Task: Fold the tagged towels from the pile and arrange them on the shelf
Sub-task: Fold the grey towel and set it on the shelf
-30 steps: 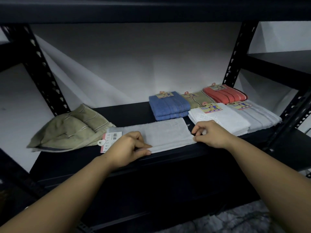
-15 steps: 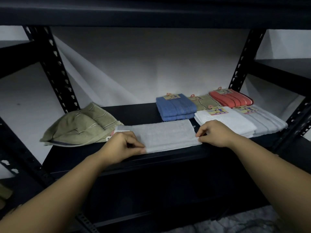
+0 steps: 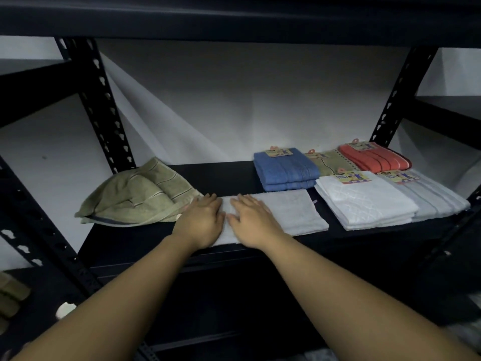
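Observation:
A pale grey towel (image 3: pixel 294 212) lies flat as a long strip near the front of the black shelf (image 3: pixel 223 175). My left hand (image 3: pixel 200 222) presses flat on its left end. Beside it, my right hand (image 3: pixel 253 221) lies flat on the towel too, fingers straight and pointing away from me. The towel's tag is hidden under my hands. An olive striped towel (image 3: pixel 138 194) sits crumpled at the left. Folded tagged towels fill the right side: blue (image 3: pixel 285 170), olive (image 3: pixel 325 162), orange (image 3: pixel 374 158), white (image 3: pixel 364 201) and light grey (image 3: pixel 432 196).
Perforated black uprights (image 3: pixel 101 108) stand at the back left and back right (image 3: pixel 398 95), with a shelf board close overhead (image 3: pixel 234 19). More olive cloth (image 3: pixel 10 300) lies on a lower level at the far left. A white sheet hangs behind the shelf.
My right hand left the towel's right end and moved left to lie beside my left hand. Both hands went from pinching the towel's ends to lying flat on its left part.

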